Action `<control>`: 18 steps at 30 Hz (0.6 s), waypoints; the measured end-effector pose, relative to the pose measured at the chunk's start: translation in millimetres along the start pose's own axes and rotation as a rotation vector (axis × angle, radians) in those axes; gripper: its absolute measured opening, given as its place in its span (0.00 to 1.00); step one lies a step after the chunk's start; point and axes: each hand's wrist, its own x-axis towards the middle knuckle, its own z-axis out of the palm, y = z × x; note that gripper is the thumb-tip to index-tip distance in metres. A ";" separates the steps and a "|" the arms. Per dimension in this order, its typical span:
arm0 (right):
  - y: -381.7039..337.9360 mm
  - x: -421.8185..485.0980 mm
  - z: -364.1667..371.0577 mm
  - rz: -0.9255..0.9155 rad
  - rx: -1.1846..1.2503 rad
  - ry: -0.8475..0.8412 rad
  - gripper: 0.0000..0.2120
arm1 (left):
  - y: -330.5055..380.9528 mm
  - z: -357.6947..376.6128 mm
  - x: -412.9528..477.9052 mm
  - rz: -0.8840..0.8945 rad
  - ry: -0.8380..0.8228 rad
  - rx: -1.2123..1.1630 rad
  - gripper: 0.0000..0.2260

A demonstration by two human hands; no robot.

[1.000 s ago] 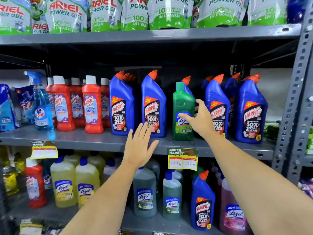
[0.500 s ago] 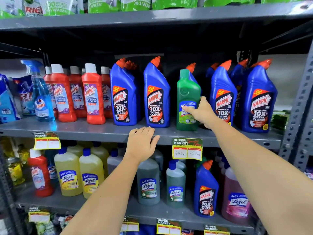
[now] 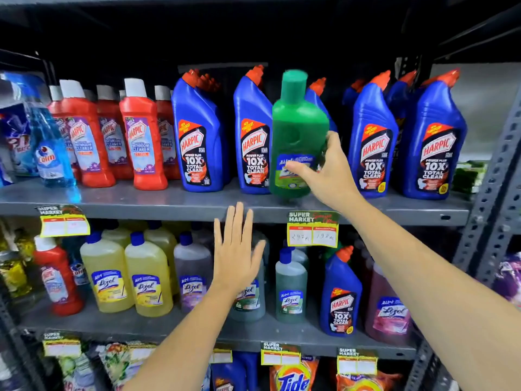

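The middle shelf [image 3: 141, 204] carries a row of blue bottles [image 3: 197, 136] marked "HARPIC POWER PLUS 10X TOTAL CLEAN", with red bottles [image 3: 141, 136] marked "HARPIC BATHROOM CLEANER" to their left and a blue spray bottle [image 3: 48, 153] marked "Colin" at the far left. A shelf-edge tag [image 3: 313, 230] reads "SUPER MARKET" with handwritten figures "297" and "198". On the shelf below stand yellow bottles [image 3: 146, 280] labelled "Lizol", and at the bottom an orange pack [image 3: 293, 376] reads "Tide". The green bottle [image 3: 298, 122] stands upright at the front of the middle shelf, ahead of the blue row and between two of its bottles; its label is too blurred to read, and whether its base touches the shelf cannot be told. The right hand [image 3: 329, 176] grasps it low on its right side: the thumb [image 3: 293, 166] lies across the front label and the fingers wrap behind. The left hand [image 3: 236, 255] is released and flat, fingers straight and holding nothing, its fingertips at the shelf's front edge, below and left of the green bottle.
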 end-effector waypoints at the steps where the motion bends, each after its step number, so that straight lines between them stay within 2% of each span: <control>1: -5.4 -9.5 3.1 -0.022 0.060 0.003 0.27 | -0.4 6.2 -17.0 0.014 -0.049 0.005 0.29; 4: -9.4 -46.2 11.7 -0.031 0.138 -0.032 0.28 | -11.7 32.0 -81.1 0.091 -0.256 -0.024 0.27; 8: 20.3 -110.9 30.0 0.125 0.214 -0.150 0.28 | -35.9 55.8 -159.5 0.153 -0.535 -0.024 0.25; 14: 111.5 -184.9 55.1 0.393 0.052 -0.211 0.27 | -47.5 72.2 -217.6 0.087 -0.892 -0.050 0.27; 18: 166.2 -209.3 71.8 0.503 -0.024 -0.198 0.27 | -37.5 84.3 -236.4 0.089 -1.015 -0.045 0.30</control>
